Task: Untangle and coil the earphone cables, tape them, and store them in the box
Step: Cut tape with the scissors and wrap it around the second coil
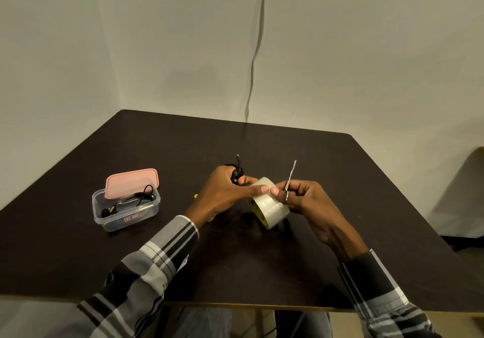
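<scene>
My left hand (225, 191) grips a coiled black earphone cable (237, 171), whose plug sticks up behind the knuckles. Its forefinger and thumb also pinch the top of a clear tape roll (269, 208) held above the table. My right hand (306, 198) holds a pair of scissors (290, 177) with the blades pointing up, and its fingertips touch the roll's top beside the left fingers. A clear plastic box (125, 213) stands at the left with a black earphone (141, 196) lying inside. Its pink lid (132, 182) leans on the box's back rim.
The dark table (340, 180) meets pale walls at its far edges. A grey cable (258, 49) hangs down the wall to the table's back edge. A small yellow object (196, 195) peeks out left of my left wrist.
</scene>
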Available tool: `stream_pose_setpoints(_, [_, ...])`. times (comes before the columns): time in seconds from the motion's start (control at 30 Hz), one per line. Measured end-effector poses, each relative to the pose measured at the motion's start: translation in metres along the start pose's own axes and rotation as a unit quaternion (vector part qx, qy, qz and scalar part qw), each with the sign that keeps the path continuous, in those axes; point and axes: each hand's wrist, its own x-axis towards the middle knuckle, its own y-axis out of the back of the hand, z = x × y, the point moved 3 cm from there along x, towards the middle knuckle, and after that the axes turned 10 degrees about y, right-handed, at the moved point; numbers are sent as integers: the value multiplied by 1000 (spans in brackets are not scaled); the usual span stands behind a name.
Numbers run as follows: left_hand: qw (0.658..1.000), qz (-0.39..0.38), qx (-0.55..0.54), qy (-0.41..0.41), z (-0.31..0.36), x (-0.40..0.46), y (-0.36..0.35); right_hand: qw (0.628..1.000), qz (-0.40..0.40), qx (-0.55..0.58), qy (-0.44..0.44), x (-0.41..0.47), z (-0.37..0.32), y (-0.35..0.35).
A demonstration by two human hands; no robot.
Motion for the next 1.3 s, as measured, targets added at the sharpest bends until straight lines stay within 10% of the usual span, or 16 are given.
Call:
stream_pose_setpoints(0.67, [999, -28, -32, 30, 1, 1, 5, 996, -81, -35, -10, -10, 7, 7])
stream_pose_setpoints(1.3, [1000, -9, -19, 18, 2, -4, 2, 997, 38, 66, 4, -11, 17, -2])
